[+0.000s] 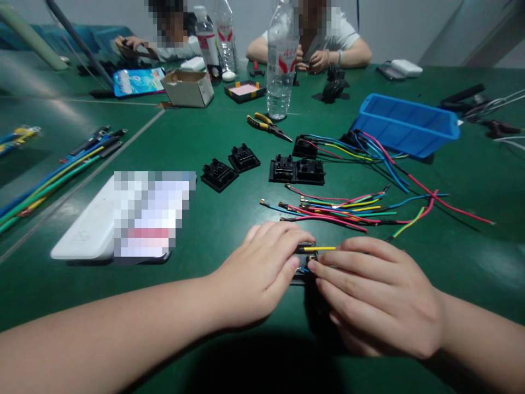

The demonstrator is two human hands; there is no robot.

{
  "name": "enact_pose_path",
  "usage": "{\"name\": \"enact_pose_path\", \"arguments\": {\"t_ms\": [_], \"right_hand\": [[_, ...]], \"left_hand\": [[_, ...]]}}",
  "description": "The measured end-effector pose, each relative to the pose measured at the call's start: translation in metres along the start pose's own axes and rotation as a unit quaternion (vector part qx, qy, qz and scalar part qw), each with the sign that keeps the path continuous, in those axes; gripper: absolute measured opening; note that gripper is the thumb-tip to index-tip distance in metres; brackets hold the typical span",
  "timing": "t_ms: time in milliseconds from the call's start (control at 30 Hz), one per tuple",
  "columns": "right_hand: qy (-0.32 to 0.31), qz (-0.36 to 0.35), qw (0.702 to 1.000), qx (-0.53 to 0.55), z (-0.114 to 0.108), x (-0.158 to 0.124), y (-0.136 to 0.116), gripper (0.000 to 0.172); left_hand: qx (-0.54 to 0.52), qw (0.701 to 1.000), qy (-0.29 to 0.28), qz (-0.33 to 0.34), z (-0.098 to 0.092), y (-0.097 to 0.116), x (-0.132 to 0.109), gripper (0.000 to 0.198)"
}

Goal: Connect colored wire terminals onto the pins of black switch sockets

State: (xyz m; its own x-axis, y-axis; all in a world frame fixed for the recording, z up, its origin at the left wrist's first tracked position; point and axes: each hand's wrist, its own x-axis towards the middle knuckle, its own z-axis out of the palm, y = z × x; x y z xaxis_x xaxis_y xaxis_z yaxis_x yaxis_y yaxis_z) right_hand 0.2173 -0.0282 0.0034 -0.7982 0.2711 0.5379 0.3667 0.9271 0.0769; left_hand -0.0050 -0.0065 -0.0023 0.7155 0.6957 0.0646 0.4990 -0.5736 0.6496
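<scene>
My left hand [266, 268] is closed around a black socket module [298, 278] low on the table, its fingers covering most of the part. From the other side, my right hand [373, 295] pinches a wire end with a small terminal [312, 259] against the module. A yellow wire [322, 248] runs from the module under the right fingers. Just beyond the hands lie several loose red, blue and yellow wires [336, 210] with crimped ends. Farther off are black socket modules [219, 174], two of them side by side [296, 169], and another with wires attached [305, 146].
A white power bank [84, 224] and a phone [151, 219] lie on the left, near long cable bundles [61, 175]. Pliers [268, 127], a water bottle [282, 71], a blue bin [406, 123] and a cardboard box [188, 88] stand farther back. Two people sit opposite.
</scene>
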Motion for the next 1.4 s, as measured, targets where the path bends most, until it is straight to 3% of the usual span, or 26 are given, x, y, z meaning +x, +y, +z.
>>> {"name": "enact_pose_path", "arguments": {"t_ms": [700, 1033, 1400], "right_hand": [[0.015, 0.031, 0.998, 0.056, 0.002, 0.003, 0.003, 0.024], [-0.074, 0.052, 0.994, 0.052, -0.007, 0.009, -0.006, 0.028], [-0.069, 0.106, 0.987, 0.097, -0.011, 0.017, -0.008, 0.019]], "left_hand": [[-0.002, 1.000, -0.002, -0.003, 0.002, -0.003, 0.001, 0.027], [0.007, 1.000, -0.004, 0.002, 0.002, -0.004, 0.001, 0.028], [0.006, 1.000, -0.009, 0.005, 0.002, -0.003, 0.001, 0.027]]}}
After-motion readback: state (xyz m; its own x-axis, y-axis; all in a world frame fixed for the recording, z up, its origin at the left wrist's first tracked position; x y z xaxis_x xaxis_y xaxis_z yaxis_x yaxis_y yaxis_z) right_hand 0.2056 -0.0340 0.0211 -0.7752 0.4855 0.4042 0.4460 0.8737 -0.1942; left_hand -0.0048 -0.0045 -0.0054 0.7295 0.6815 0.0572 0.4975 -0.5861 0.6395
